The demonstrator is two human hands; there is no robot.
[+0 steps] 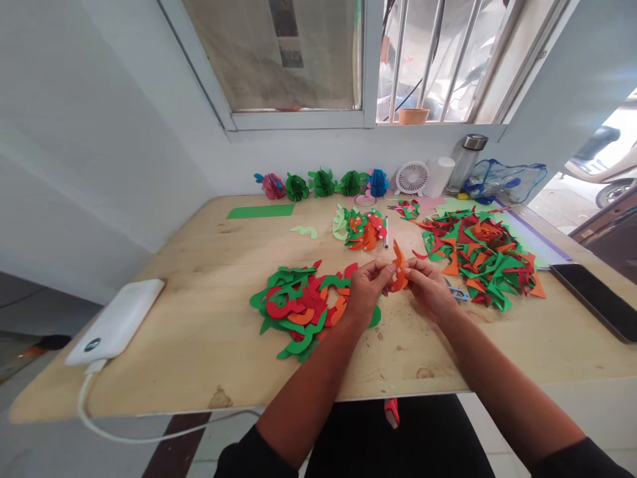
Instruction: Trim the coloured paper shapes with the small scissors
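Note:
Between both hands, a little above the table, is a curved orange paper cutout with small white spots on it. My left hand pinches its left side, and my right hand has its fingertips closed on the right side. Left of my left hand lies a loose pile of red, green and orange curved cutouts; my forearm covers part of it. Blue-handled scissors rest beside my right hand, partly hidden by it. Beyond the hands is a smaller heap of cutouts, with a marker pen next to it.
A big heap of paper scraps lies to the right, near a black phone. A white power bank with a cable is at left. Along the wall stand folded paper figures, a small fan and a glass bottle.

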